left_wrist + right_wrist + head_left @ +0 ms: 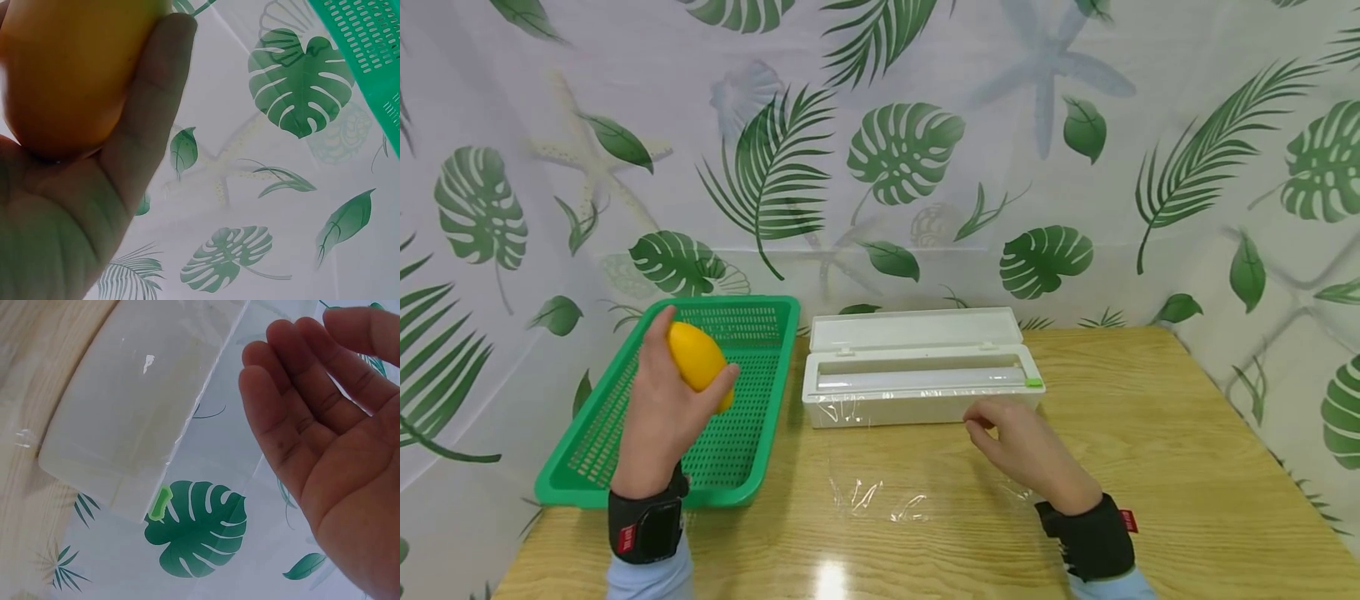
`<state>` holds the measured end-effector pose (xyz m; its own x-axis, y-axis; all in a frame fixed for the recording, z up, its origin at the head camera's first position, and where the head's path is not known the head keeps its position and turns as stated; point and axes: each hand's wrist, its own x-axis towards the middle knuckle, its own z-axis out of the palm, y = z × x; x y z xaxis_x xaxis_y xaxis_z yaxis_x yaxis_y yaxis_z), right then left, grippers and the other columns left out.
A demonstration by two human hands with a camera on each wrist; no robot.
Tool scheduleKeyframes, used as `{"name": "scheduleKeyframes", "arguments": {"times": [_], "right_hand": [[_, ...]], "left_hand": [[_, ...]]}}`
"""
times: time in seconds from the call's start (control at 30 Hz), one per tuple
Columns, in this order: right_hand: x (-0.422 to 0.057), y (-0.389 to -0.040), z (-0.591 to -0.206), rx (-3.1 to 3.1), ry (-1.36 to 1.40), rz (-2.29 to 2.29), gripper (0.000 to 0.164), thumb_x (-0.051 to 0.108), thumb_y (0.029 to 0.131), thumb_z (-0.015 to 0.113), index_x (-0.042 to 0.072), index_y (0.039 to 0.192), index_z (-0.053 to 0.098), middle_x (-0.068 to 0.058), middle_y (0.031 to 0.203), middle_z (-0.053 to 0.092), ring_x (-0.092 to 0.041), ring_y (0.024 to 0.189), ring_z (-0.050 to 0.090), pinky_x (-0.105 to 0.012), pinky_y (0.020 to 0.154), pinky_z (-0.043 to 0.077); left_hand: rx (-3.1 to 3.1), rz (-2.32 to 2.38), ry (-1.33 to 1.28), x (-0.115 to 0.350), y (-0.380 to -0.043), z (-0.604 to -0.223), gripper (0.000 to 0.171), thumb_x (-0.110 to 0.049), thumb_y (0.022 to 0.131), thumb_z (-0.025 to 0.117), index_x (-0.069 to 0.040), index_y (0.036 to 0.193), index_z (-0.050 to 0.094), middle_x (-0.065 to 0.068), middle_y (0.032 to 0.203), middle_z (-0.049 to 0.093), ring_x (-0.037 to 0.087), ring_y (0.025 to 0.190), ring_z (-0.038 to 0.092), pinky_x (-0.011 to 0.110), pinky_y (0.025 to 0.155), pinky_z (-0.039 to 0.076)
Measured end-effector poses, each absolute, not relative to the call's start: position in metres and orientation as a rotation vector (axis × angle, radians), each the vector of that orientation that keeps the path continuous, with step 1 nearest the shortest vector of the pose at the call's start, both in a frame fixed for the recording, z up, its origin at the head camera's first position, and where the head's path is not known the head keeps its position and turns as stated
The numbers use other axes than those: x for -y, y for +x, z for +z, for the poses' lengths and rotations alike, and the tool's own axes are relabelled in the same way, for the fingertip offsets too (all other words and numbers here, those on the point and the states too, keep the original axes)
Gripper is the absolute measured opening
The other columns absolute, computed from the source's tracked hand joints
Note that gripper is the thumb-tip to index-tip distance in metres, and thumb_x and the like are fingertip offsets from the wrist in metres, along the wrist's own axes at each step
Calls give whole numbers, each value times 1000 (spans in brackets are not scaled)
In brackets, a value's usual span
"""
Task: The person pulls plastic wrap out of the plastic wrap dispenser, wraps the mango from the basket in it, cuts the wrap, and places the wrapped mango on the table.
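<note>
One clear film (867,495) lies at six o'clock on our bench (1157,467); toward five, our right hand (1030,450), fingers (269,415) loosely bent, holds nothing. Toward eight, our left hand (662,412) grips a yellow fruit (696,354), a green basket (771,425) behind it; beyond the film stands a white box (917,408).

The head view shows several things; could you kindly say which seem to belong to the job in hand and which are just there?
Seemingly in the job: fruit, held in the left hand; film, drawn out of the open box; basket, perhaps.

Probably just there: leaf-print sheet; table, as support; wristbands.
</note>
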<state>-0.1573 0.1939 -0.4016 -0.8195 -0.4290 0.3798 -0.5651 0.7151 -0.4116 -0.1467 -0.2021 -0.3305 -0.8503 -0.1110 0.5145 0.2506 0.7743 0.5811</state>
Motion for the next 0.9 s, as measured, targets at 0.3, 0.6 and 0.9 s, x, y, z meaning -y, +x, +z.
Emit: {"name": "scheduleKeyframes", "arguments": {"times": [0.3, 0.6, 0.9], "right_hand": [[-196, -156, -402, 2702, 762, 766, 8, 9, 86, 60, 15, 85, 64, 2, 81, 63, -9, 77, 56, -36, 67, 53], [-198, -158, -400, 2684, 781, 779, 8, 9, 86, 60, 15, 86, 64, 1, 82, 64, -10, 77, 56, -36, 67, 53], [-201, -158, -401, 2708, 744, 758, 7, 10, 86, 59, 15, 86, 65, 1, 82, 64, -10, 77, 56, -37, 67, 53]], "left_hand": [[2344, -947, -145, 189, -142, -332, 100, -24, 75, 74, -23, 143, 0, 27, 102, 48, 35, 74, 51, 55, 62, 50], [2094, -910, -421, 167, -143, -328, 95, -12, 70, 77, -10, 139, 13, 31, 117, 38, 36, 88, 48, 58, 69, 50], [1819, -762, -664, 142, -137, -321, 74, -32, 80, 69, -2, 131, 24, 32, 121, 38, 38, 106, 44, 54, 78, 48]]}}
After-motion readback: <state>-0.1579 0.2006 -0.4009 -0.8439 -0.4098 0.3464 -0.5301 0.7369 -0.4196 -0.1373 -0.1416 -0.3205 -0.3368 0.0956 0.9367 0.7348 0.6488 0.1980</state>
